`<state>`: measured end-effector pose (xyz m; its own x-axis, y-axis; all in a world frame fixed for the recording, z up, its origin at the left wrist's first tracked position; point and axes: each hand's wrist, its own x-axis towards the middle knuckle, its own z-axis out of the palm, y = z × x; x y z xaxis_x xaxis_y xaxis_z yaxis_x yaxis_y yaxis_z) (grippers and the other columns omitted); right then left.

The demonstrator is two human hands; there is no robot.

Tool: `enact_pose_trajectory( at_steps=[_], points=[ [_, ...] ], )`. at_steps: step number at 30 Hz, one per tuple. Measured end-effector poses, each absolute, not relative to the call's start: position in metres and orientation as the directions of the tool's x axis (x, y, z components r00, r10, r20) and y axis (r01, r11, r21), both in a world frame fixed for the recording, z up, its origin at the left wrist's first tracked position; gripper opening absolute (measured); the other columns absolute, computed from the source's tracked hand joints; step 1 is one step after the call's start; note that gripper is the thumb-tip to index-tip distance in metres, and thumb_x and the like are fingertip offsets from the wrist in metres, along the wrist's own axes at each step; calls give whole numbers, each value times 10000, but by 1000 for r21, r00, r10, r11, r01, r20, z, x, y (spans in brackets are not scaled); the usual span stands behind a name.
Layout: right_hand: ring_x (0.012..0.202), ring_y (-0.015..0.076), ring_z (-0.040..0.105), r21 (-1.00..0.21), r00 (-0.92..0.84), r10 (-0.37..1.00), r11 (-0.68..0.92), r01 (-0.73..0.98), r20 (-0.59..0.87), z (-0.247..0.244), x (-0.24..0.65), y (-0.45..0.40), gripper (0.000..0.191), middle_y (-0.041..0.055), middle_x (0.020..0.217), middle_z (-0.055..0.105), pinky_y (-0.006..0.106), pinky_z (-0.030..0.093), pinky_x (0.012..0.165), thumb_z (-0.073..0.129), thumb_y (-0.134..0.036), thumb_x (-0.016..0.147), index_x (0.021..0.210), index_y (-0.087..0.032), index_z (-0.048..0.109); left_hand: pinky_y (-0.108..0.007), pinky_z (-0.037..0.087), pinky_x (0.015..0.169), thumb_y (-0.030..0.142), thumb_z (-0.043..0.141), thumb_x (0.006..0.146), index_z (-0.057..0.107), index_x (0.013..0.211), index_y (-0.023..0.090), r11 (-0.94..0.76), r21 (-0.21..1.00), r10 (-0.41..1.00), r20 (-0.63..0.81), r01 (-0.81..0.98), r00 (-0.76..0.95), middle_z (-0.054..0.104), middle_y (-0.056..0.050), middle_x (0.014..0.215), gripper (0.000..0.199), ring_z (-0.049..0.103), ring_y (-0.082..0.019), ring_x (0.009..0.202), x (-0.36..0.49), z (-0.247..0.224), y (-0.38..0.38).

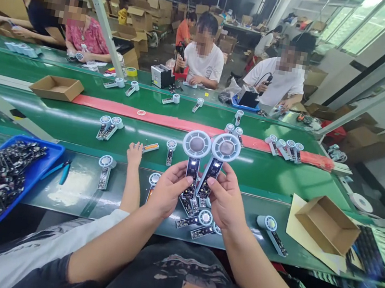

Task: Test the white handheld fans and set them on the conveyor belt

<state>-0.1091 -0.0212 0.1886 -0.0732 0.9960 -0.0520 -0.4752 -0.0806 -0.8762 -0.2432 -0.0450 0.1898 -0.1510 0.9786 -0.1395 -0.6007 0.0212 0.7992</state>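
Note:
In my left hand [170, 187] is a light-blue handheld fan half [195, 152], its round grille up and a black circuit board along its handle. My right hand [224, 199] grips a second such fan half [223, 154], tilted slightly and side by side with the first. Both thumbs press on the boards, above the bench. Under my hands several more fan halves with boards [204, 218] lie in a loose group, partly hidden by my fingers. One more fan half [275, 235] rests to the right of my right hand.
To my left, a co-worker's hand [135, 154] touches a part with an orange strip [150, 147]; their other hand reaches into a blue tray [58, 149] of circuit boards. Blue-handled pliers [64, 173] lie beside it. Cardboard trays [328, 224] and a green conveyor [264, 172] with fans surround me.

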Motion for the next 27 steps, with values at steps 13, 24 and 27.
enact_pose_trajectory(
  at_steps=[13,24,27],
  points=[
    [966,199,702,-877,-10,999,-36,-479,-36,195,-108,-26,545,-9,1039,741,381,579,882,859,-258,666,1142,-319,601,-422,493,1054,302,906,637,732,1048,193,48,807,991,-111,-588,-72,774,-83,1099,459,699,-249,1081,-243,188,-39],
    [889,175,686,-891,10,999,-24,-454,-32,187,-103,-19,550,-26,979,720,347,575,834,847,-247,671,1148,-315,582,-372,515,989,288,902,623,738,1007,187,45,834,991,-106,-549,-80,784,-77,1051,429,709,-232,1029,-236,185,-27],
    [934,171,687,-882,8,999,-36,-471,-45,188,-101,-17,561,-21,1005,726,342,568,875,853,-246,664,1155,-313,591,-357,535,944,291,905,616,743,991,199,35,833,991,-99,-552,-86,791,-61,1001,419,720,-217,964,-234,187,-25]
  ],
)
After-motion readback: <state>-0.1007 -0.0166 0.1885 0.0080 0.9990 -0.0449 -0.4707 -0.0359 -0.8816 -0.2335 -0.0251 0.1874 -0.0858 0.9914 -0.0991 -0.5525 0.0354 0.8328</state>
